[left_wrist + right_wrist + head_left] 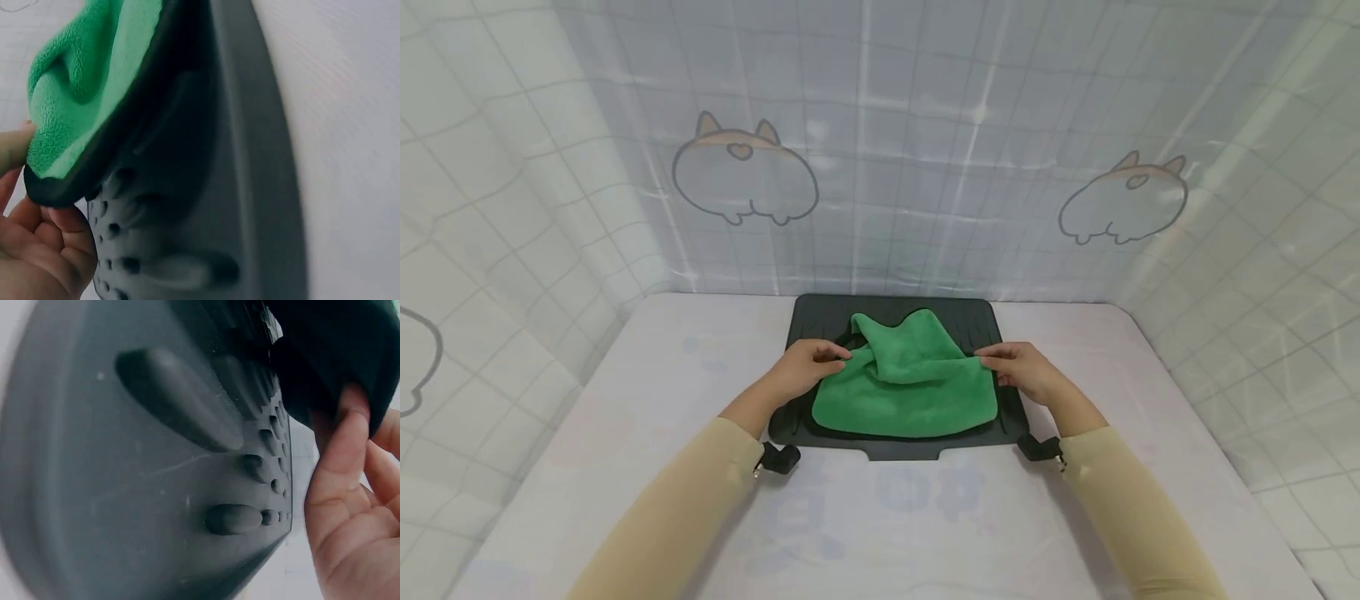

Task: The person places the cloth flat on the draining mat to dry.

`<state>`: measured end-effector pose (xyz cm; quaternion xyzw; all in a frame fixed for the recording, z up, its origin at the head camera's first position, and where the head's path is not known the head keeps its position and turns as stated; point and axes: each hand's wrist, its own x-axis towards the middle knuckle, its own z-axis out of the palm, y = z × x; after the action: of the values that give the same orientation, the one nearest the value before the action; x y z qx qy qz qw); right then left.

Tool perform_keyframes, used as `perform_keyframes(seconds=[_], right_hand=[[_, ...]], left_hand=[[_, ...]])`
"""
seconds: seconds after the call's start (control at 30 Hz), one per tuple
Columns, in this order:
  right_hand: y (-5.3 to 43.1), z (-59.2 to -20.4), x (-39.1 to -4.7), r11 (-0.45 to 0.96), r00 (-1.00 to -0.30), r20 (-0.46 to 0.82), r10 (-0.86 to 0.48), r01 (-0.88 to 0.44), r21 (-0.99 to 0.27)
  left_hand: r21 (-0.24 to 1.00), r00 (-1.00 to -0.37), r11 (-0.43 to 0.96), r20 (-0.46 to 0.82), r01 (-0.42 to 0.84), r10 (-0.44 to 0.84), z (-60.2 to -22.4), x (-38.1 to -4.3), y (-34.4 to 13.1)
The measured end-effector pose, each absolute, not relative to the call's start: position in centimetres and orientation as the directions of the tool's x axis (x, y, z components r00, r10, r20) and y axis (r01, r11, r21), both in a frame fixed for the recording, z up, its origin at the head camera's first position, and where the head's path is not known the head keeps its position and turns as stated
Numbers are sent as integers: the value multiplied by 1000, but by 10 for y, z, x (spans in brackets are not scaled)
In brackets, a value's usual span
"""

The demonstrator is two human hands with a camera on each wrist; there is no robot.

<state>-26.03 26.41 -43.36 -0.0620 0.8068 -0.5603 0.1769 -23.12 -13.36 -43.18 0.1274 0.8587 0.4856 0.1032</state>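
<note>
A green plush cloth with a dark underside lies partly folded over a black ridged tray. Its upper part is bunched up toward the far side. At the cloth's left, my left hand pinches an edge between thumb and fingers; the left wrist view shows the dark border of the cloth in that grip. On the opposite side my right hand pinches the right edge. In the right wrist view the dark underside hangs from those fingers, above the tray's raised nubs.
The tray rests on a pale patterned table cover, near its far edge. Behind stands a tiled-print curtain with cartoon animal drawings, and similar sheets enclose both sides. A small black device is strapped at each wrist.
</note>
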Motion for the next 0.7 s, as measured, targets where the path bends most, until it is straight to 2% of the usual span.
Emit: perform_keyframes(seconds=[0.17,0.37,0.53,0.7], right_hand=[[267,-434,-258,375,-962,-101,-254,-2,-927],[270,-429,-252,426,-984,-17,-179,-62,-903],[270,-426,-250,444,-987,-32,-155,-41,-895],[269,-426,-248,574,-962,-126,-241,-37,-818]], left_hand=[[842,-955,524,-32,133,293,-433,-226,-142],[807,-986,577,38,127,164,-432,-214,-152],[778,-994,622,28,90,109,-429,-207,-157],[723,-981,685,-58,86,184,-429,-204,-161]])
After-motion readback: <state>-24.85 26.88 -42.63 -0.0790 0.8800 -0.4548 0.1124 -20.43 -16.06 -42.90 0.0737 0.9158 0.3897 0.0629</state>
